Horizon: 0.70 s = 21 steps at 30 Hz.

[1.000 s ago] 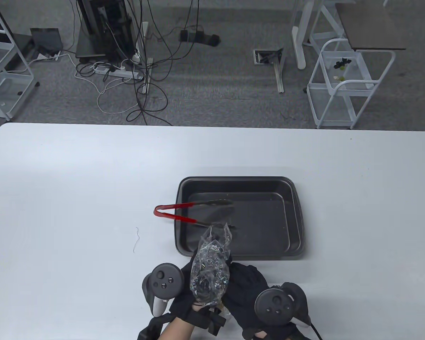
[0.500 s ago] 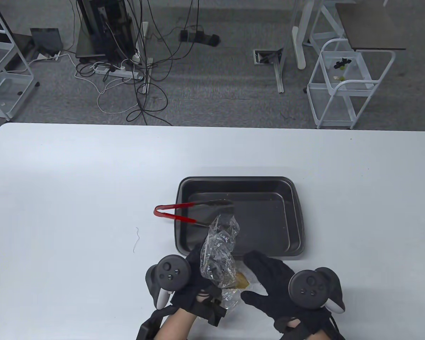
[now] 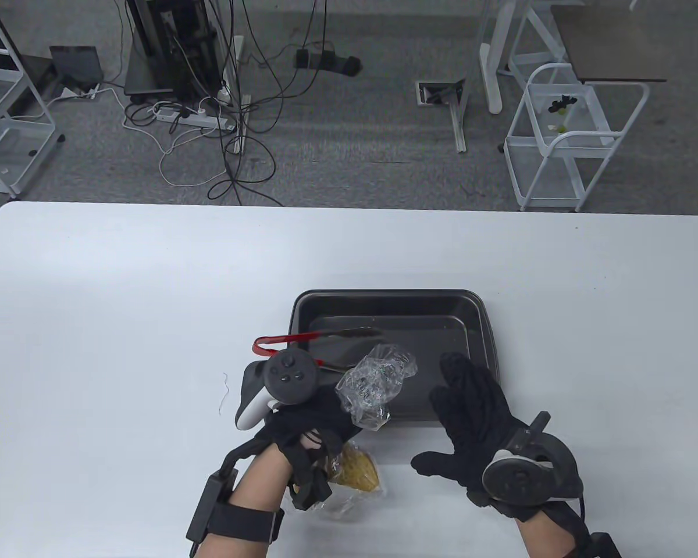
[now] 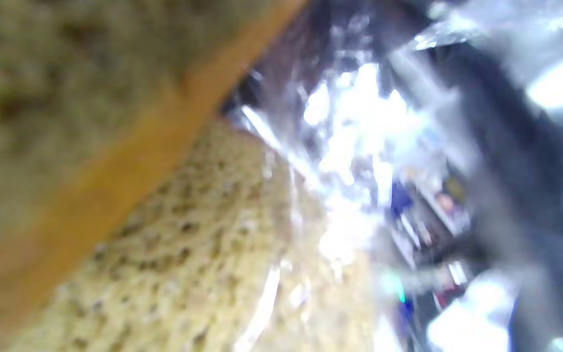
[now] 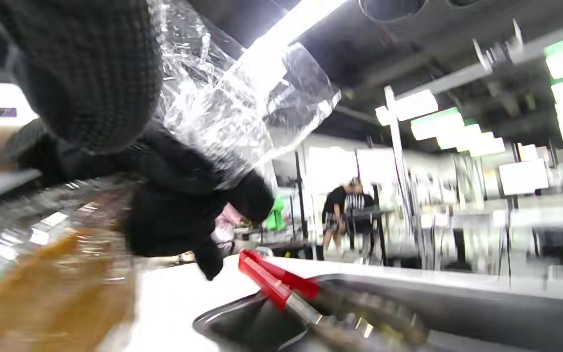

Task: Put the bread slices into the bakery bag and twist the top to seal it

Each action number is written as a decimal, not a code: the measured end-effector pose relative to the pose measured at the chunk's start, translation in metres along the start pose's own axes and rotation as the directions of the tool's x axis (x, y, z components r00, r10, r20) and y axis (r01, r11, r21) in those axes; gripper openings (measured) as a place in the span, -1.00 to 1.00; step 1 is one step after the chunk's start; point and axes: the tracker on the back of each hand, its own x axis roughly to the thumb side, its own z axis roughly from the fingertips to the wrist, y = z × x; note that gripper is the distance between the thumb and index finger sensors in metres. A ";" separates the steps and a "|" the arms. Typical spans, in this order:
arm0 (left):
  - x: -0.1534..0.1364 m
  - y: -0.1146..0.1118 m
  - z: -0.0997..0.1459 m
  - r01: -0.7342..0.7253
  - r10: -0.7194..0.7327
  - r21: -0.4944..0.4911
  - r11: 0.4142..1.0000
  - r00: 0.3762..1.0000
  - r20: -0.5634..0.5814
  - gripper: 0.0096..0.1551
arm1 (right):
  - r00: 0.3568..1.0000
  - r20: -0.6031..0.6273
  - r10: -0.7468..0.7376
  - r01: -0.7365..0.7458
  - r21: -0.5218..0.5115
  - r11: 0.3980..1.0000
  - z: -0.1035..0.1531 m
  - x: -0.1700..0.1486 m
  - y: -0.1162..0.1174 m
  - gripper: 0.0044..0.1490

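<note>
A clear bakery bag (image 3: 375, 386) is held by its neck in my left hand (image 3: 326, 421), whose fingers curl round it. The crumpled top flares out above the tray's near rim. Bread slices (image 3: 358, 471) sit in the bag's lower end, just below the left wrist, close to the table. My right hand (image 3: 459, 418) hovers right of the bag with fingers spread, touching nothing. The left wrist view is blurred; it shows bread (image 4: 188, 254) behind plastic film (image 4: 350, 146). The right wrist view shows the bag top (image 5: 232, 112) sticking out of the left glove (image 5: 179, 215).
A dark baking tray (image 3: 483, 325) lies mid-table behind the hands. Red-handled tongs (image 3: 285, 343) rest over its left rim, partly behind the left tracker, and show as tongs (image 5: 271, 283) in the right wrist view. A thin wire tie (image 3: 225, 394) lies left of the tray.
The right hand let go of the bag, swung out to the right and opened. The left hand moved forward and tipped the bag, so the bread end now shows below the wrist.
</note>
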 end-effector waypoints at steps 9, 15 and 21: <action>0.007 -0.006 -0.021 -0.054 0.068 -0.352 0.935 0.997 0.029 -0.42 | 0.725 0.361 0.586 -0.562 -0.181 0.807 -0.012 0.044 0.011 0.75; 0.011 -0.024 -0.033 -0.085 0.106 -0.478 0.874 0.994 0.017 -0.45 | 0.631 0.396 0.667 -0.641 -0.217 0.736 -0.016 0.041 0.029 0.74; 0.004 -0.036 -0.038 -0.122 0.147 -0.513 0.850 0.989 0.009 -0.43 | 0.715 0.402 0.572 -0.544 -0.196 0.816 -0.020 0.044 0.029 0.16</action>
